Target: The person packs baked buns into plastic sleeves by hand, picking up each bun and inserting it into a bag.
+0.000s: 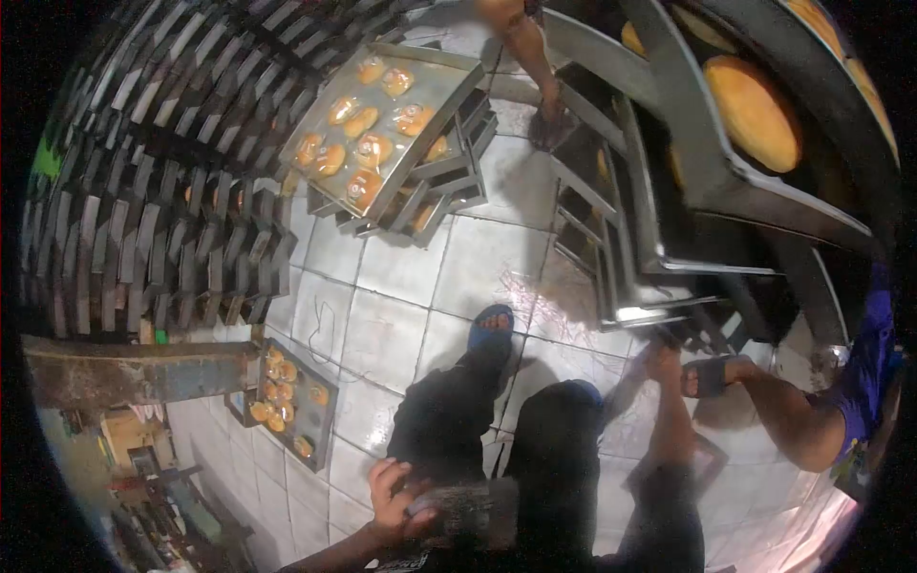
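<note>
My left hand (396, 497) is low in the view with its fingers curled, against a blurred grey-brown block (478, 514) that I cannot make out, in front of my dark clothes. My right hand (661, 363) reaches forward to the lower edge of a tall stack of metal trays (650, 220); its fingers are blurred and partly lost against the dark trays. An oval bread (752, 113) lies in an upper tray of this stack.
A tray of glossy buns (458, 81) tops a stack ahead. Another bun tray (320, 439) lies on the tiled floor (382, 329) at left, near racked trays (143, 229). A co-worker's sandalled foot (712, 377) is at right; another person's leg (530, 53) stands ahead.
</note>
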Demonstrator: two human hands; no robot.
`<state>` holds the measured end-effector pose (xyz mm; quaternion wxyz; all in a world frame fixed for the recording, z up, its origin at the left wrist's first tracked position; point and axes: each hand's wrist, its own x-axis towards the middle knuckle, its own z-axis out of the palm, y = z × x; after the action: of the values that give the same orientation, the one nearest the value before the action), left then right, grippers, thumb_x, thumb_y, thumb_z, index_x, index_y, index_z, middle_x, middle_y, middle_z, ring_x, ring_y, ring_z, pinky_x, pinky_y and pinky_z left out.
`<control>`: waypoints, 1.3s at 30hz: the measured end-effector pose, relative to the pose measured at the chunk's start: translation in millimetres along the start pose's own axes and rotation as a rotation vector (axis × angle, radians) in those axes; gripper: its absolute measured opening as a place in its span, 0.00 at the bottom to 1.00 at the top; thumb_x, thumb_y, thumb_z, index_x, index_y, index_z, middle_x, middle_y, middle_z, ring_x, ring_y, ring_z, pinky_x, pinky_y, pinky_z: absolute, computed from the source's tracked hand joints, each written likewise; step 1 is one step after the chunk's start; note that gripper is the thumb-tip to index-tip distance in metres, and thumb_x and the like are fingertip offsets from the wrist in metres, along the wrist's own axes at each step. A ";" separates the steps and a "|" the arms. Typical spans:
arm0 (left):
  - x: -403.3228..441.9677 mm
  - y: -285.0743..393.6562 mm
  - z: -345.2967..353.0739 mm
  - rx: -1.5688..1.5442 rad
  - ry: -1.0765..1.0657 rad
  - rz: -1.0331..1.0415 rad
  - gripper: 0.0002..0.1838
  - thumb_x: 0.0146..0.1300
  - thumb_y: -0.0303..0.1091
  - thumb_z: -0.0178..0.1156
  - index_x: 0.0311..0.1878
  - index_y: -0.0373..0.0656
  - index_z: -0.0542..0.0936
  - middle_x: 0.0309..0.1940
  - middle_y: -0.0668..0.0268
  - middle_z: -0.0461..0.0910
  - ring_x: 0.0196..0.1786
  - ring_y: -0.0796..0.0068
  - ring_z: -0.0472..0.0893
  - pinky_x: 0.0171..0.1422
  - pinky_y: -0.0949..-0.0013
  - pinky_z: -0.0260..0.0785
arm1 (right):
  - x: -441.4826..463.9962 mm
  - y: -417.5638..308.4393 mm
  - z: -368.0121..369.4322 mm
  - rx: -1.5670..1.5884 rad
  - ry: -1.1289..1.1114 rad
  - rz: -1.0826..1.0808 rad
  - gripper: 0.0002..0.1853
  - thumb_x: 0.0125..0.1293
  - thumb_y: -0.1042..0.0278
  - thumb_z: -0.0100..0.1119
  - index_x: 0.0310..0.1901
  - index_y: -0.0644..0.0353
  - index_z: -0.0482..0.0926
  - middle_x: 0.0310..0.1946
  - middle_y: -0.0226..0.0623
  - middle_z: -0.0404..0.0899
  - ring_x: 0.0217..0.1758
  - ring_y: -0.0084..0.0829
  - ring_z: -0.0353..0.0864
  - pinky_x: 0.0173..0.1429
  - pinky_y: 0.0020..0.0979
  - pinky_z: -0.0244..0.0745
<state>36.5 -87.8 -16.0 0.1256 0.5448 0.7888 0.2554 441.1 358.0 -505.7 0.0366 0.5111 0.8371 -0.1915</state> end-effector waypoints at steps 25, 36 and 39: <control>-17.7 36.1 -22.0 0.042 0.057 0.329 0.19 0.57 0.32 0.75 0.53 0.58 0.90 0.73 0.45 0.70 0.77 0.33 0.63 0.78 0.39 0.63 | -314.3 -355.3 -380.8 0.593 0.353 -0.347 0.26 0.69 0.56 0.68 0.62 0.66 0.80 0.59 0.53 0.81 0.64 0.51 0.80 0.70 0.41 0.73; -1.7 -24.0 -95.8 -1.099 0.223 -0.509 0.19 0.80 0.37 0.51 0.59 0.34 0.83 0.59 0.53 0.85 0.71 0.59 0.77 0.76 0.57 0.67 | -337.5 -417.7 -508.1 0.869 0.052 -0.357 0.07 0.68 0.76 0.65 0.46 0.63 0.85 0.38 0.37 0.81 0.37 0.29 0.83 0.40 0.34 0.80; 6.3 -21.7 -109.3 -1.034 0.356 -0.262 0.17 0.78 0.35 0.54 0.61 0.36 0.83 0.54 0.53 0.87 0.65 0.60 0.82 0.72 0.58 0.72 | -315.2 -436.3 -530.6 0.749 -0.048 -0.444 0.07 0.68 0.78 0.64 0.46 0.64 0.85 0.37 0.35 0.82 0.37 0.20 0.81 0.35 0.27 0.78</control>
<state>-35.2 -117.0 64.4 0.2721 0.2583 0.6310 0.6791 282.8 106.3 189.2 -0.1740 0.2922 0.7984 -0.4969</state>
